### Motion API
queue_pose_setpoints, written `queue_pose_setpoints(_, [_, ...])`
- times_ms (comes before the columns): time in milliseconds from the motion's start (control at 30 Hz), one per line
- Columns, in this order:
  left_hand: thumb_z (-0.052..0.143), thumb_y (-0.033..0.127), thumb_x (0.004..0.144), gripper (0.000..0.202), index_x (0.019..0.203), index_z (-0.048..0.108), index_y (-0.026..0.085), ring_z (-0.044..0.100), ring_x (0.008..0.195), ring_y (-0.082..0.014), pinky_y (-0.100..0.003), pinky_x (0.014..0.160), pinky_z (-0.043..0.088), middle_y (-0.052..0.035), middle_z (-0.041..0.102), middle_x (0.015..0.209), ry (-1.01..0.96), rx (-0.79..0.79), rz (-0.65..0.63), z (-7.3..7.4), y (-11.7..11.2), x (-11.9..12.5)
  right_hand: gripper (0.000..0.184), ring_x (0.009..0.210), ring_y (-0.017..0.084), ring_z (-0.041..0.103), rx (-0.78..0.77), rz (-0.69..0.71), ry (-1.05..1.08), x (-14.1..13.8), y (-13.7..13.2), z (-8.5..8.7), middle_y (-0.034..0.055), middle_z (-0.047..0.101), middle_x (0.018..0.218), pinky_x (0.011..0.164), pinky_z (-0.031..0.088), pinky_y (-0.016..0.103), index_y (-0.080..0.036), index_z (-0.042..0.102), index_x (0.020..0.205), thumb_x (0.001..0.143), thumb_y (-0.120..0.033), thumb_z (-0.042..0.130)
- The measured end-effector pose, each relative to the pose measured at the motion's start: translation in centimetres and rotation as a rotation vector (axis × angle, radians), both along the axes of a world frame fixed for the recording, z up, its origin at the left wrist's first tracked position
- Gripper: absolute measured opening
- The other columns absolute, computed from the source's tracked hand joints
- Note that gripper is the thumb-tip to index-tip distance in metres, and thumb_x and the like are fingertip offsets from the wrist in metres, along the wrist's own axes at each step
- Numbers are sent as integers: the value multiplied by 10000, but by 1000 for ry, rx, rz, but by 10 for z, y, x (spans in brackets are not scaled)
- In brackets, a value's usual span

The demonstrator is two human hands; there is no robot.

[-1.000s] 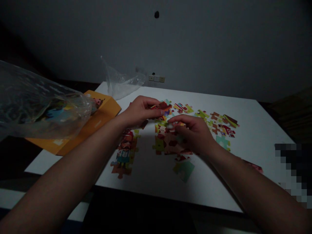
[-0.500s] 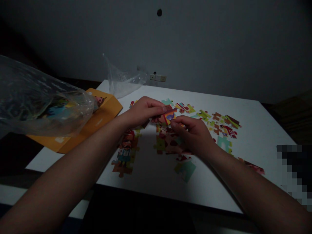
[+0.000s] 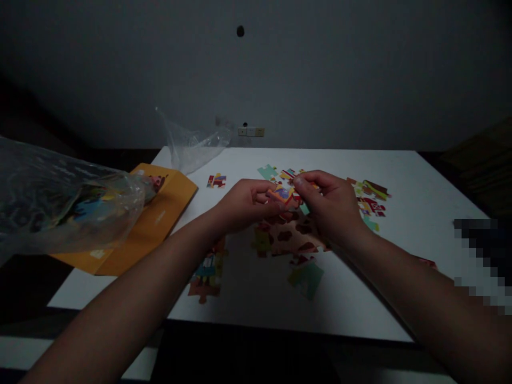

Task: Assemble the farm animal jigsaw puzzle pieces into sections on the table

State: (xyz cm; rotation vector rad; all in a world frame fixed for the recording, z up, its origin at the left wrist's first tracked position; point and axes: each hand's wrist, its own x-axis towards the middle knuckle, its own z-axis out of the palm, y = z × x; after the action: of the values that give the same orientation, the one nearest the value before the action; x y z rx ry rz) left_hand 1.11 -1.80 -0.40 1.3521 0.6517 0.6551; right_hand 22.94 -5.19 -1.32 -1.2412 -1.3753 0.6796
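Above the middle of the table, my left hand (image 3: 244,207) is closed on a puzzle piece (image 3: 282,193) with orange, purple and red print. My right hand (image 3: 338,205) pinches at the right side of the same small group of pieces; whether it grips a separate piece cannot be made out. Beneath both hands lies a joined cow-patterned section (image 3: 288,237), partly covered by them. Left of it, a joined strip with a figure in blue (image 3: 206,271) is half hidden by my left forearm. A teal and green piece (image 3: 309,278) lies nearer the front edge.
Loose puzzle pieces (image 3: 372,205) lie to the right, and a small group (image 3: 216,181) sits at the back left. An orange folder (image 3: 160,213) is at the left under a clear plastic bag (image 3: 116,213). Another clear bag (image 3: 196,149) stands at the table's (image 3: 424,213) far edge.
My right hand has risen, its thumb now above the held piece. The piece has turned in my left hand. The view has shifted slightly, with the table appearing lower.
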Motion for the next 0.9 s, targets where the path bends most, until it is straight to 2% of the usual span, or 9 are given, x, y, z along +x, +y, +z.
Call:
queue_pose_setpoints(167, [901, 570, 898, 480, 1121, 799, 157, 870, 862, -244, -315, 766, 673, -134, 882, 1012, -21, -44, 41, 3, -1, 4, 227, 886, 253, 743, 43, -142, 58, 6, 2, -5, 33, 824, 924, 851, 577, 412, -273, 865, 961, 976, -492, 808])
queue_pose_setpoints(233, [868, 596, 915, 507, 1150, 806, 150, 874, 868, -254, -322, 766, 676, -155, 883, 1029, -41, -61, 67, 4, 0, 3, 237, 923, 267, 752, 37, -154, 71, 7, 3, -6, 40, 826, 946, 853, 581, 415, -277, 860, 971, 982, -504, 791])
queue_pose_setpoints(467, [910, 518, 889, 460, 1129, 806, 139, 866, 854, -251, -336, 768, 701, -142, 882, 994, -112, -107, 160, 5, 0, 5, 250, 885, 271, 741, -1, -98, 98, 6, 0, -6, 40, 811, 919, 803, 585, 414, -284, 859, 972, 972, -516, 765])
queue_pose_setpoints(600, [926, 551, 880, 479, 1091, 810, 138, 854, 846, -238, -345, 773, 709, -143, 879, 1025, -136, -85, 174, 3, 1, 5, 205, 835, 254, 721, 9, -54, 159, 7, -1, -8, 27, 797, 877, 785, 562, 399, -287, 867, 950, 953, -476, 786])
queue_pose_setpoints(800, [893, 647, 875, 567, 1135, 823, 148, 849, 940, -249, -356, 839, 689, -156, 876, 1084, -83, -24, 161, -1, 5, 4, 225, 846, 242, 739, 1, 16, -24, 2, -2, -1, 24, 832, 883, 856, 568, 413, -275, 868, 901, 919, -496, 834])
queue_pose_setpoints(900, [774, 689, 937, 597, 1193, 827, 152, 838, 1043, -275, -390, 906, 679, -169, 869, 1180, 23, 61, 172, 1, 11, -2, 196, 863, 243, 759, -19, 40, -57, -2, -2, 2, 21, 854, 904, 875, 576, 421, -285, 877, 898, 910, -477, 836])
